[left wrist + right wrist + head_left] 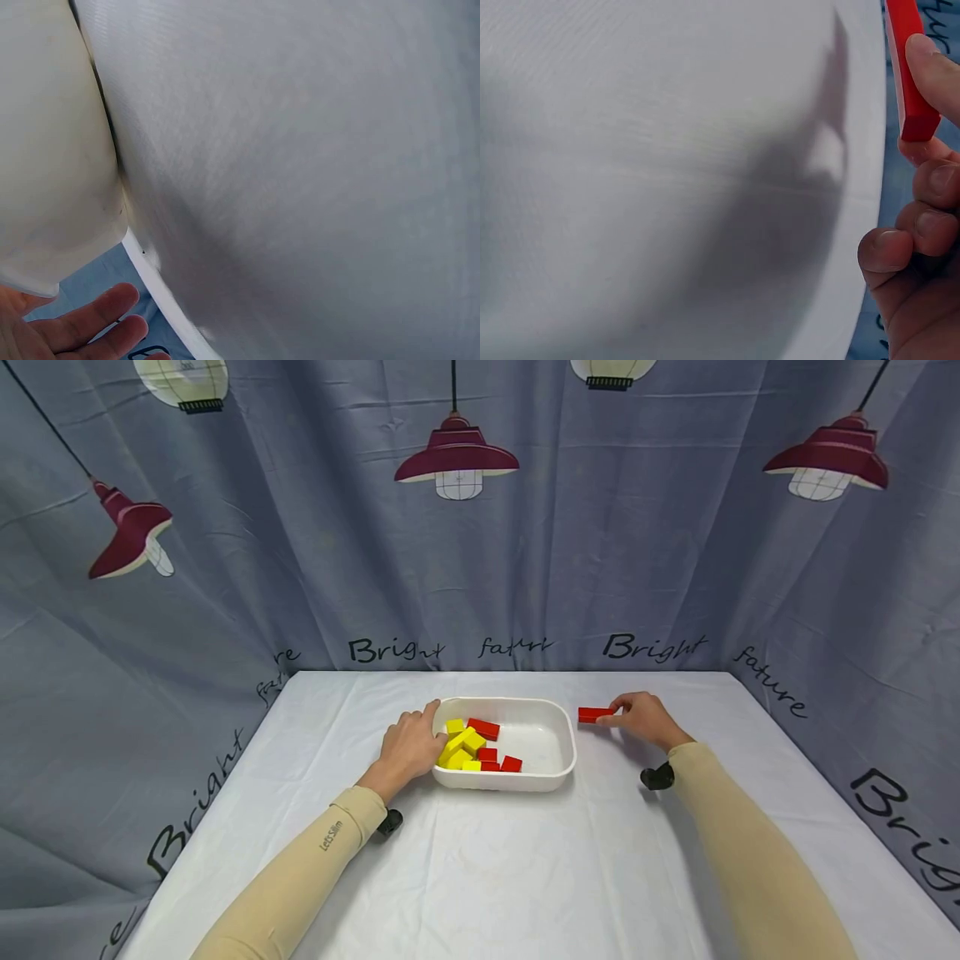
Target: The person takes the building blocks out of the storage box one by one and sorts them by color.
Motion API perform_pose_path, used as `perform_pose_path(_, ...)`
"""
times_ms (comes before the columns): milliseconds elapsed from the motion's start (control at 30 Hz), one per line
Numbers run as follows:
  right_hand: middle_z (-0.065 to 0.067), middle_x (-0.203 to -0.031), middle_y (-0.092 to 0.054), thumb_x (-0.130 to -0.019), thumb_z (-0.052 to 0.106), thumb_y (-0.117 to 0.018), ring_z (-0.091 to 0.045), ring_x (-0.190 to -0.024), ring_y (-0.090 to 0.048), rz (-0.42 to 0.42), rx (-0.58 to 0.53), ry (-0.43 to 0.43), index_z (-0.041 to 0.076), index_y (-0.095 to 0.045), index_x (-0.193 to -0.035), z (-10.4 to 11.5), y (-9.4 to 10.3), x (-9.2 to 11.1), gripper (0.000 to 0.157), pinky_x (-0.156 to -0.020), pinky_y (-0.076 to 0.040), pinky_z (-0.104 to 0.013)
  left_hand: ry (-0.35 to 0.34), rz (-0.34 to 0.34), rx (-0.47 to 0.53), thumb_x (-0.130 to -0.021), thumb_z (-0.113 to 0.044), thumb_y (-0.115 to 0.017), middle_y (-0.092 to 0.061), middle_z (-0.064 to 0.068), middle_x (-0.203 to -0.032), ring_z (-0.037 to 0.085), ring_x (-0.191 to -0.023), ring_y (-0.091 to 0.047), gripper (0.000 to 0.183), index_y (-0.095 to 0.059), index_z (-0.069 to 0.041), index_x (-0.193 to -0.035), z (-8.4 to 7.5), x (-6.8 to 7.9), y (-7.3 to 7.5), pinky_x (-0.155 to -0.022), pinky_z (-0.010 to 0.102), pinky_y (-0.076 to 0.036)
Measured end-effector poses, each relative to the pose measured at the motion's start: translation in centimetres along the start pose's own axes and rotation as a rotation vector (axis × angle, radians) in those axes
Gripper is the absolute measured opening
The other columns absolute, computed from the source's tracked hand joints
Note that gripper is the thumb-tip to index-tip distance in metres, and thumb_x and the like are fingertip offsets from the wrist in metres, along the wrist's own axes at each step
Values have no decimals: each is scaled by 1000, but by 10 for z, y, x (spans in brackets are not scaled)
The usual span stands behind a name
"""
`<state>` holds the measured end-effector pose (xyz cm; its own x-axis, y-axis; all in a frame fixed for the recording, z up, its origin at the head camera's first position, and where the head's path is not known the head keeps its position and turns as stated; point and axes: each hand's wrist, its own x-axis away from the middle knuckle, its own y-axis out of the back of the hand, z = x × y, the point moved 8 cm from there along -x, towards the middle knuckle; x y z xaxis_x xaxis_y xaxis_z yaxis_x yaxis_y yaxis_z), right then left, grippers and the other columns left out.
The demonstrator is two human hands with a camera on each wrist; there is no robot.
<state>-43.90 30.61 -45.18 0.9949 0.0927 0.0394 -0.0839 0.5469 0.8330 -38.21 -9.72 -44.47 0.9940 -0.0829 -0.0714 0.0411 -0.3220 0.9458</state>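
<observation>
A white tray with rounded corners stands on the table. Inside, toward its left, lie several yellow blocks and several red blocks, some leaning on one another. My left hand holds the tray's left end, with the thumb over the rim; in the left wrist view other fingers reach past the tray wall. To the right of the tray, my right hand pinches a long red block between thumb and fingers. The right wrist view shows that block held above the table, the remaining fingers curled below it.
A white cloth covers the table. Behind and at both sides hangs a grey-blue curtain printed with lamps and lettering. Black wrist cameras sit beside the beige sleeves.
</observation>
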Motion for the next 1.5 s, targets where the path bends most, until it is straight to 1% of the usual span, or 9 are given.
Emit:
perform_pose_path(167, -8, -79, -52, -85, 40, -79, -24, -78, -47, 29, 3, -34, 2, -68, -108, -9, -10, -1, 46, -62, -37, -31, 4, 1, 4, -97, -35, -52, -59, 16, -136, 34, -124, -55, 66, -33, -20, -158, 0, 1, -1, -102, 55, -45)
perform_pose_path(367, -12, -90, -56, -86, 38, -79, -27, -85, -48, 32, -4, -51, 0, -67, -113, -12, -17, -1, 48, -65, -40, -32, -5, -13, -1, -97, -35, -51, -61, 15, -134, 33, -122, -57, 65, -33, -20, -158, 0, 1, -1, -100, 54, -47)
perform_pose_path(500, -14, -97, -59, -85, 37, -80, -28, -90, -48, 36, -13, -66, 0, -68, -115, -11, -19, -4, 49, -68, -41, -33, -7, -15, 5, -97, -35, -51, -61, 15, -134, 33, -122, -57, 65, -33, -20, -158, 0, 0, 0, -99, 54, -48)
perform_pose_path(700, -17, -103, -61, -86, 38, -79, -30, -91, -49, 57, 6, -97, -1, -67, -119, -11, -19, -5, 53, -70, -43, -33, 0, -7, 7, -97, -35, -50, -61, 15, -135, 33, -123, -56, 66, -32, -20, -158, 0, 0, -2, -101, 55, -46)
perform_pose_path(867, -21, -113, -62, -86, 39, -78, -32, -97, -51, 85, 24, -106, -3, -64, -123, -8, -20, -6, 58, -77, -46, -36, 4, -14, 7, -97, -35, -51, -61, 15, -135, 33, -123, -56, 66, -33, -20, -158, 1, 0, -2, -101, 55, -46)
perform_pose_path(933, -21, -116, -61, -86, 37, -78, -32, -98, -51, 94, 19, -114, -3, -64, -125, -8, -21, -6, 57, -79, -47, -37, 4, -12, 7, -97, -35, -50, -60, 15, -136, 33, -123, -56, 66, -32, -20, -158, 2, 0, -1, -101, 54, -46)
perform_pose_path(1133, -20, -112, -60, -87, 29, -77, -31, -97, -50, 95, -15, -129, 1, -64, -125, -10, -21, -7, 49, -78, -47, -35, -8, -13, 16, -97, -35, -50, -60, 16, -135, 34, -123, -56, 66, -33, -19, -158, 1, 0, 1, -101, 55, -46)
perform_pose_path(1367, -15, -102, -61, -88, 30, -76, -28, -91, -50, 96, -14, -88, 1, -66, -121, -6, -24, -8, 45, -73, -43, -32, -7, -13, 9, -97, -36, -49, -61, 16, -133, 33, -121, -57, 66, -32, -20, -158, 1, 1, 1, -99, 54, -48)
perform_pose_path(1500, -14, -99, -60, -88, 29, -76, -27, -88, -49, 91, -18, -84, 1, -66, -119, -5, -24, -7, 42, -71, -42, -32, -6, -9, 12, -97, -35, -49, -62, 15, -132, 33, -121, -57, 65, -32, -20, -158, 1, 2, 1, -99, 54, -48)
